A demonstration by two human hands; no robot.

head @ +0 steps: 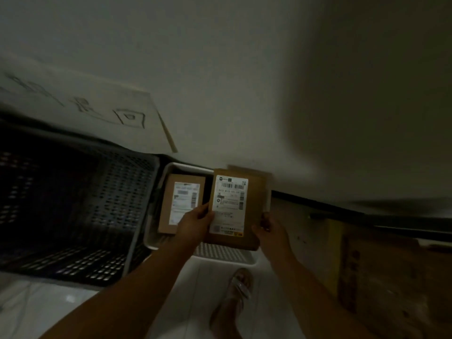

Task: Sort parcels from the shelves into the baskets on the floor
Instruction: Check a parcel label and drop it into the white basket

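A flat brown cardboard parcel (254, 206) with a white shipping label hangs over the right half of a white basket (227, 255) on the floor. My left hand (195, 223) grips its lower left edge, and my right hand (269, 228) grips its lower right edge. A second brown parcel (181, 204) with a white label lies inside the white basket on its left side. A large dark perforated basket (73, 216) stands to the left of the white one, and its contents are too dark to make out.
A white wall rises behind the baskets, with a handwritten paper sign (97, 108) taped above the dark one. A big brown cardboard box (391, 272) stands on the right. My sandalled foot (238, 294) is on the pale tiled floor just in front of the white basket.
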